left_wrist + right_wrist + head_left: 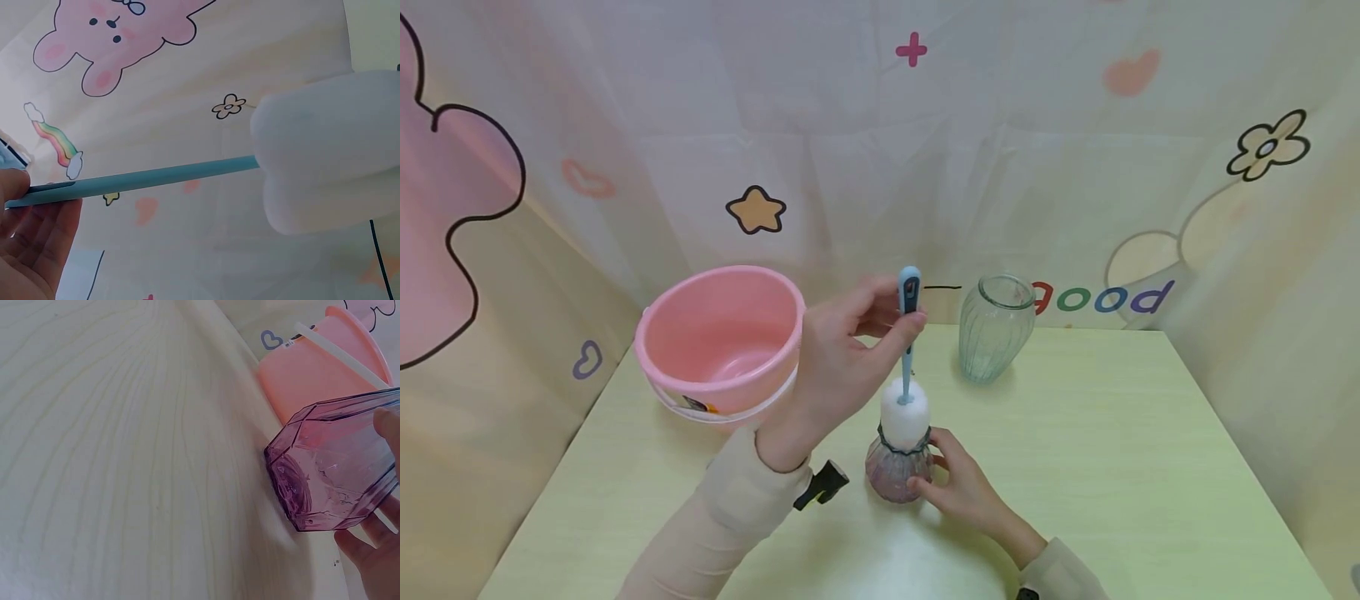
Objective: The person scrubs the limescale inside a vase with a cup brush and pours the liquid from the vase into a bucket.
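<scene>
My left hand point(842, 358) pinches the blue handle point(907, 367) of a sponge bottle brush between thumb and fingers. The handle stands nearly upright, with its thick white sponge head point(904, 412) pointing down. In the head view the sponge overlaps the dark wavy rim of a small ribbed glass vase point(892, 479), tinted purple toward its base. My right hand point(962, 483) grips this vase from the right side, thumb in front. The right wrist view shows the purple faceted base point(325, 481) close by the table, with fingers point(356, 547) beneath the glass.
A pink bucket point(722, 325) with a white handle stands left of the hands, partly behind the left forearm. At the back, right of centre, is a taller greenish clear glass vase point(992, 333). A printed curtain point(850, 167) borders the pale wooden table point(1105, 450).
</scene>
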Motion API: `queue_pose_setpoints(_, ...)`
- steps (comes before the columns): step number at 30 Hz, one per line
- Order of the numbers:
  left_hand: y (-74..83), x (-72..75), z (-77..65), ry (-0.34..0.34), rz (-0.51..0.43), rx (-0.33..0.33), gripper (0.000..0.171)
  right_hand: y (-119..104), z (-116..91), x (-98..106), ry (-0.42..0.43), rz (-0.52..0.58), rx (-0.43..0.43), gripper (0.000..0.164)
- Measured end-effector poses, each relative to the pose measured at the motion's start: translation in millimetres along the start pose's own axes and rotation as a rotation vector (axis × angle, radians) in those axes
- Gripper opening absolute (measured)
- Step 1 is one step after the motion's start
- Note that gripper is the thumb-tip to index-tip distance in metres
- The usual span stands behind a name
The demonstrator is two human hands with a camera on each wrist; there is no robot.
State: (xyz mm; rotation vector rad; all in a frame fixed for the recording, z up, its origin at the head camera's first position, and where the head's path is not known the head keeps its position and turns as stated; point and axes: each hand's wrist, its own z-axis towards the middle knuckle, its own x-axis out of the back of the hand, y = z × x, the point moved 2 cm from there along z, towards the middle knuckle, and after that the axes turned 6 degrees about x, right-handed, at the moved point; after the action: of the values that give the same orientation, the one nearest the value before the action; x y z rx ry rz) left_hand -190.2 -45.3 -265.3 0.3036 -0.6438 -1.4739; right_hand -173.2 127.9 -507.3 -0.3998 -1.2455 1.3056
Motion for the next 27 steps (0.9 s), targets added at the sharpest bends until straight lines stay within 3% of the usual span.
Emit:
queue_pose_setpoints(10, -2.0, -5.1, -2.7, -0.02, -0.024, 0.028, 0.021, -0.9, 0.1, 0.5, -0.003, 0.002, 0.02, 0.06)
queue_pose_setpoints(15, 1.8, -8.5, -0.3, -0.051, -0.084, 0.096, 0.02, -0.2, 0.0, 0.1, -0.003, -0.003, 0.03, 0.06)
queue_pose_setpoints(19, 4.5, -11.0, 2.1, -0.081, -0.169, 0.166, 0.017, -3.3, 0.1, 0.1, -0.002, -0.018, 0.016, 0.06)
queue_pose_setpoints(24, 7.1, -14.1, 6.3, -0.108, -0.334, 0.218, 0.015, -28.0, 3.6, 4.4, -0.005, -0.017, 0.023, 0.056)
queue_pose_setpoints(27, 7.7, -15.0, 8.0, -0.125, -0.361, 0.237, 0.017, -40.0, 5.3, 6.7, -0.009, -0.013, 0.008, 0.055)
